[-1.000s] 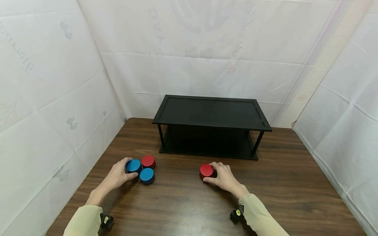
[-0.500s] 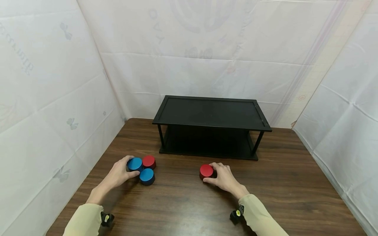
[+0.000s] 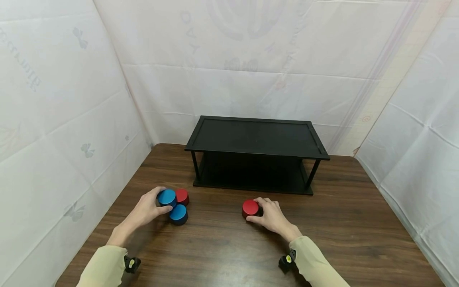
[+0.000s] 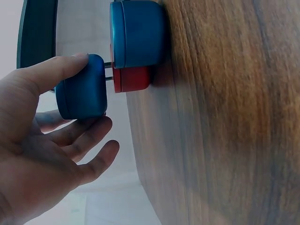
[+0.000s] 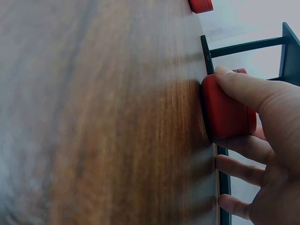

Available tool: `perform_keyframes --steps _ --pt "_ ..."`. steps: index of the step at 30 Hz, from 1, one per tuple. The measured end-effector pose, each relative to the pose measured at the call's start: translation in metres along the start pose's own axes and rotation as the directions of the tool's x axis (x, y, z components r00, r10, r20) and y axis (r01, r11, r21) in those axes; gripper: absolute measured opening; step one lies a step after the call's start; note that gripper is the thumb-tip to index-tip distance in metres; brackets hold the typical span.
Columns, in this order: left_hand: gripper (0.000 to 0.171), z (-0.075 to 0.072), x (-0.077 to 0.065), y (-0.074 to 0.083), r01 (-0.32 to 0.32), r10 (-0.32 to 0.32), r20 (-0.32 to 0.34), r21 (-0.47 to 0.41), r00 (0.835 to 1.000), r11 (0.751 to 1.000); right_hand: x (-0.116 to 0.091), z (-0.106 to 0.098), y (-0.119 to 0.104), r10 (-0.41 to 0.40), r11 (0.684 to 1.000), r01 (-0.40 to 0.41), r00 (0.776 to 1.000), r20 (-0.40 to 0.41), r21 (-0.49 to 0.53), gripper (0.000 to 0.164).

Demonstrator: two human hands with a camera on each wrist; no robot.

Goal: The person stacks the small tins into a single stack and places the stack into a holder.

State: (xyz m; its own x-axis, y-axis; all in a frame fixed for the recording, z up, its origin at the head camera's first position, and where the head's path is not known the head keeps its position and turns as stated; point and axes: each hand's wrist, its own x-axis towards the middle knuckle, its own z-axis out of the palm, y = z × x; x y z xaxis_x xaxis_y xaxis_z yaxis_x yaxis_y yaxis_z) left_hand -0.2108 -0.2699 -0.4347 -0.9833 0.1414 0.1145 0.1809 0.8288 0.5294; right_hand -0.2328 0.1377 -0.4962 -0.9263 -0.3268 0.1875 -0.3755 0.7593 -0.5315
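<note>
So the count: four small round metal tins in all, two blue and two red, plus one black two-tier metal shelf [image 3: 255, 137] at the back of the brown wood-grain tabletop [image 3: 222, 247].

The left hand [image 3: 145, 210] has its grip closed around one blue round tin [image 3: 166, 197], thumb on the near side and fingers round the far side. In the left wrist view that blue tin [image 4: 82, 93] is clearly lifted clear of the wood, with a gap between it and the surface. The other blue round tin [image 3: 178, 213] sits flat on the tabletop just beside it on the near-right, and a red round tin [image 3: 182, 196] sits right behind those two, partly hidden by the lifted one. All three are bunched together on the left side, in front of the shelf's left leg.

The right hand [image 3: 272, 215] grips the second red round tin [image 3: 250, 208], thumb along the near edge, fingers curled round the far side. The right wrist view shows this red tin [image 5: 227, 110] with its base flat against the wood, so it's resting on the tabletop, well apart from the other three and near the middle in front of the shelf.

Both arms are in pale beige sleeves [image 3: 104, 267], and white fabric sheets [image 3: 53, 119] wall in the whole setup on three sides
</note>
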Motion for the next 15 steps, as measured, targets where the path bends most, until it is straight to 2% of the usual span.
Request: perform_keyframes --steps 15 --pt "0.067 0.0037 0.0058 0.0082 -0.019 0.019 0.013 -0.018 1.000 1.000 0.0000 -0.0007 -0.0015 0.007 1.000 -0.007 1.000 0.004 0.014 0.059"
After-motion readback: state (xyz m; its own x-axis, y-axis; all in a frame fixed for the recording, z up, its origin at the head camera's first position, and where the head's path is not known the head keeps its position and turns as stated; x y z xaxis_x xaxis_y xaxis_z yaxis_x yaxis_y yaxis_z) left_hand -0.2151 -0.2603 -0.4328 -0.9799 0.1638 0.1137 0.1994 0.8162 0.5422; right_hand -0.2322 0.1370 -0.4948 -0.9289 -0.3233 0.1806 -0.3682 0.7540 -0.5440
